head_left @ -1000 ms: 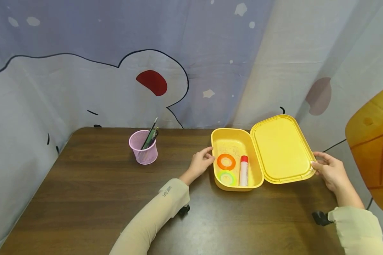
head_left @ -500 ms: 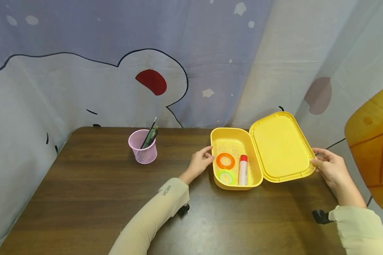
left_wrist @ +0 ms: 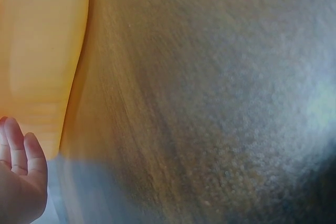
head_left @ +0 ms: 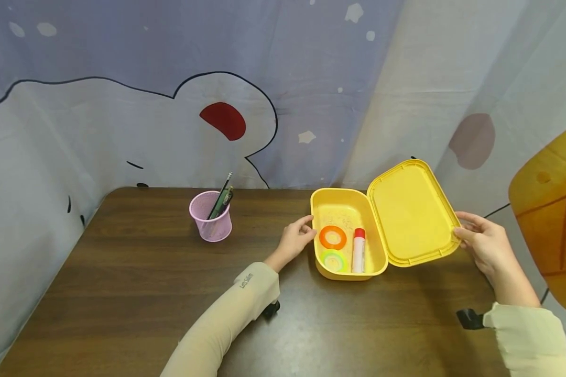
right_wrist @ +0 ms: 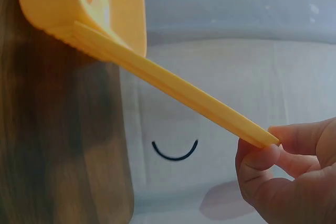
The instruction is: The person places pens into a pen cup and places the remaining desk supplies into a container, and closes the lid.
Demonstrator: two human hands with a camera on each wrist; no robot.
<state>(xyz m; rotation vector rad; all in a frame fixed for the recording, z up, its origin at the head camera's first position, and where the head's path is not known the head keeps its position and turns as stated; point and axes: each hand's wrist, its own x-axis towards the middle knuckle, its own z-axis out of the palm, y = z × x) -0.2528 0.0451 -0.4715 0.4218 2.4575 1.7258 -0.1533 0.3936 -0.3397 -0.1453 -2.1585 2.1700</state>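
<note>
A yellow plastic box (head_left: 352,276) stands on the table with its attached lid (head_left: 411,213) swung out to the right and tilted up. My right hand (head_left: 488,246) pinches the lid's right edge between thumb and fingers; the right wrist view shows the lid edge-on in that grip (right_wrist: 286,166). My left hand (head_left: 294,241) rests its fingertips at the box's left wall, fingers fairly straight in the left wrist view (left_wrist: 21,182). Inside the box lie an orange ring (head_left: 333,237), a yellow-green ring (head_left: 334,261) and a white tube with a red cap (head_left: 359,251).
On the brown wooden table (head_left: 170,303), left of the box, stands a pink mesh pen cup (head_left: 210,216) holding a pencil and other pens. A printed curtain (head_left: 311,94) hangs behind the table's back edge and along its sides.
My right hand has raised the lid's free edge somewhat and brought it slightly to the left. The left hand and the things in the box have stayed in place.
</note>
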